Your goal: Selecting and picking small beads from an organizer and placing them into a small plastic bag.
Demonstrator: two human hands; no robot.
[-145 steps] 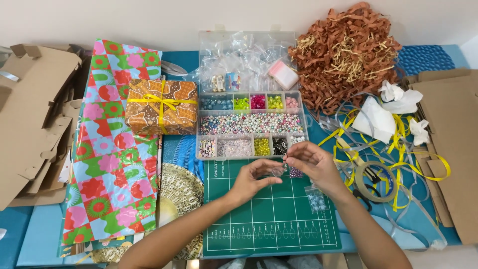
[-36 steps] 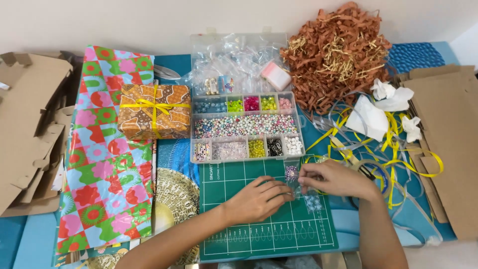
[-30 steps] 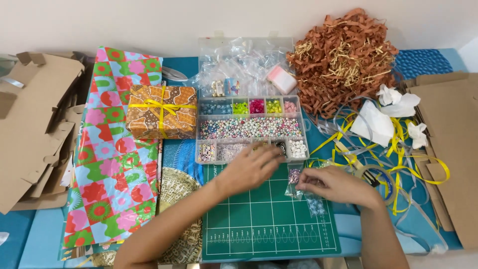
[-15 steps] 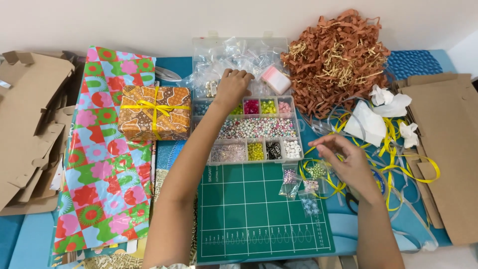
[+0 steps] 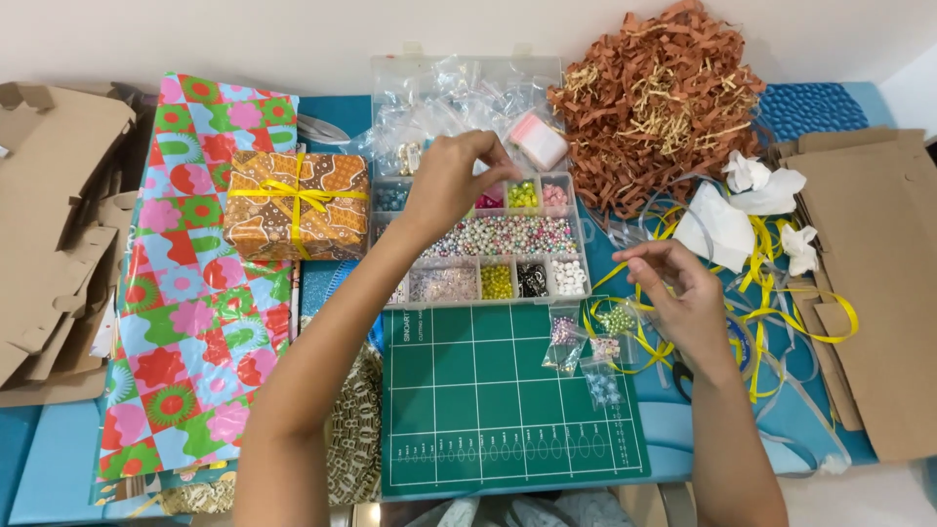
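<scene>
My left hand (image 5: 451,182) reaches over the clear bead organizer (image 5: 498,237), fingertips pinched above its far row, close to a heap of small clear bags (image 5: 439,98) and a pink packet (image 5: 538,141). Whether it grips a bag is unclear. My right hand (image 5: 683,298) hovers at the right edge of the green cutting mat (image 5: 468,410), thumb and forefinger pinched with nothing visible between them. Three small bags of beads (image 5: 589,344) lie on the mat just left of it.
A wrapped gift box with a yellow bow (image 5: 298,205) sits on flowered wrapping paper (image 5: 185,322). Brown shredded paper (image 5: 664,107) is piled at the back right. Yellow ribbon (image 5: 791,312), white tissue (image 5: 722,229) and flat cardboard (image 5: 878,283) lie to the right, with more cardboard (image 5: 49,215) on the left.
My left hand went from the mat up over the bead organizer to the clear bags, and now sits slightly back with fingers pinched. My right hand left the small bead bags on the mat and shifted right.
</scene>
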